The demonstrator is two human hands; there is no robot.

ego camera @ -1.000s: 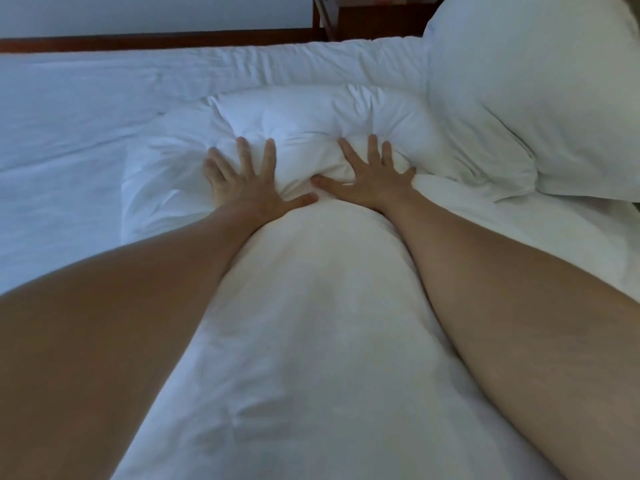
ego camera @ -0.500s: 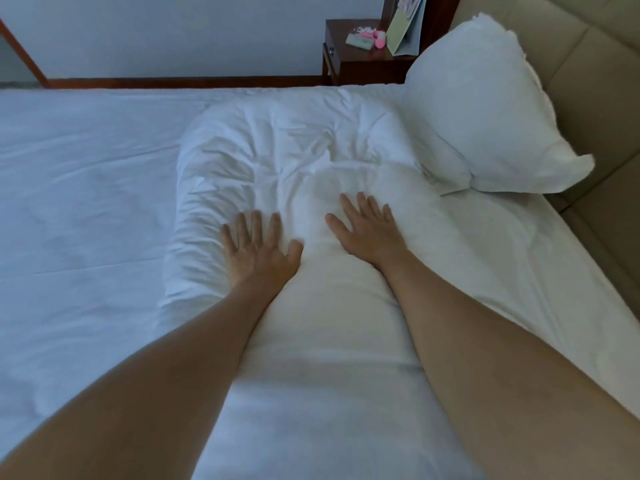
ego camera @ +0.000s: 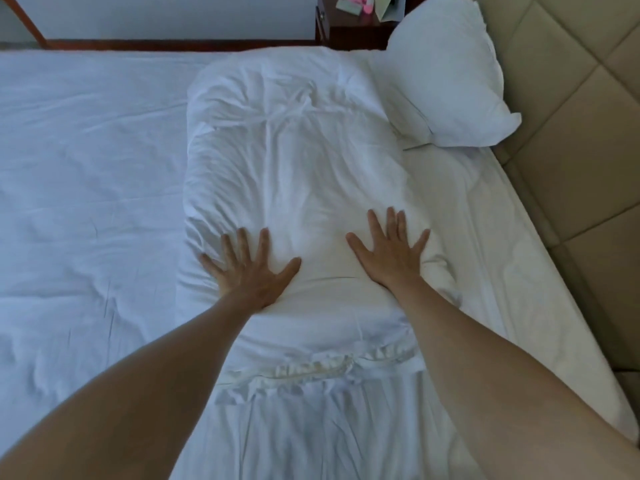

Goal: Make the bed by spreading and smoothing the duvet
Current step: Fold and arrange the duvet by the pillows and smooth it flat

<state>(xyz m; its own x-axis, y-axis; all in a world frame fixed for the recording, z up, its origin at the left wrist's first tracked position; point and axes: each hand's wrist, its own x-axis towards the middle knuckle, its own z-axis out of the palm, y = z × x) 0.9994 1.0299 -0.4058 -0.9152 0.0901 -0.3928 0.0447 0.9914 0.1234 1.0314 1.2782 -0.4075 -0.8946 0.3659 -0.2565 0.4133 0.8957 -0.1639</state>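
A white duvet (ego camera: 294, 161) lies as a thick, wrinkled folded band across the bed, running from the far side toward me. My left hand (ego camera: 247, 270) presses flat on its left part, fingers spread. A little to the right, my right hand (ego camera: 389, 252) lies flat on it too, fingers straight and fanned. Neither hand grips the fabric. A bunched, gathered hem (ego camera: 318, 367) shows between my forearms, closer to me.
The white bed sheet (ego camera: 86, 174) stretches out to the left. A white pillow (ego camera: 446, 74) leans against the beige padded headboard (ego camera: 571, 116) at the right. A dark wooden nightstand (ego camera: 349, 32) with small items stands beyond the bed.
Both hands have slid back along the duvet toward me and spread farther apart. The view has pulled back, showing more of the duvet, its gathered hem and the headboard.
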